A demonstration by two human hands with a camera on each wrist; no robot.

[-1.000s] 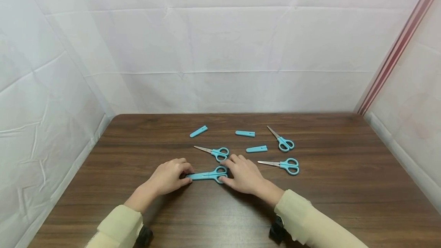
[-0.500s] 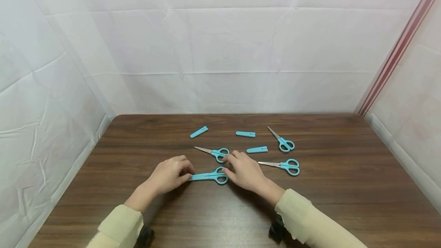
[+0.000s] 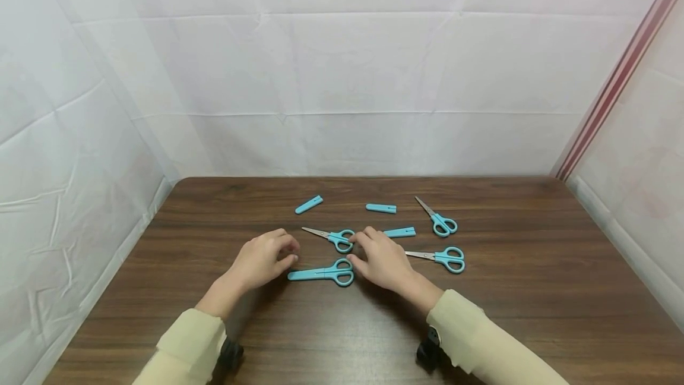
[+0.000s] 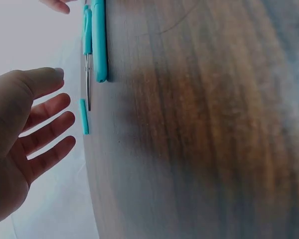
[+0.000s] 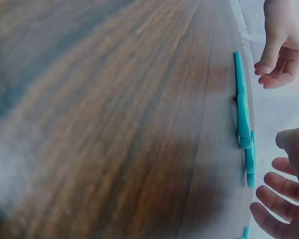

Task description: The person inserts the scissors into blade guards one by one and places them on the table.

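A: Where's the capped scissors [image 3: 322, 274]?
B: Flat on the worktop [image 3: 534, 290], between the hands and touched by neither. Its blades are already sheathed.
A: And the hands?
B: The left hand [image 3: 263, 260] hovers just beside the cap end, fingers loose, holding nothing. The right hand [image 3: 380, 259] is relaxed too, empty, near the handles of a bare pair [image 3: 331, 236].
A: What's left?
B: By my reckoning, three bare scissors, counting two at the right [image 3: 438, 219] [image 3: 439, 257], and three loose caps [image 3: 308, 204] [image 3: 381, 208] [image 3: 399, 232].
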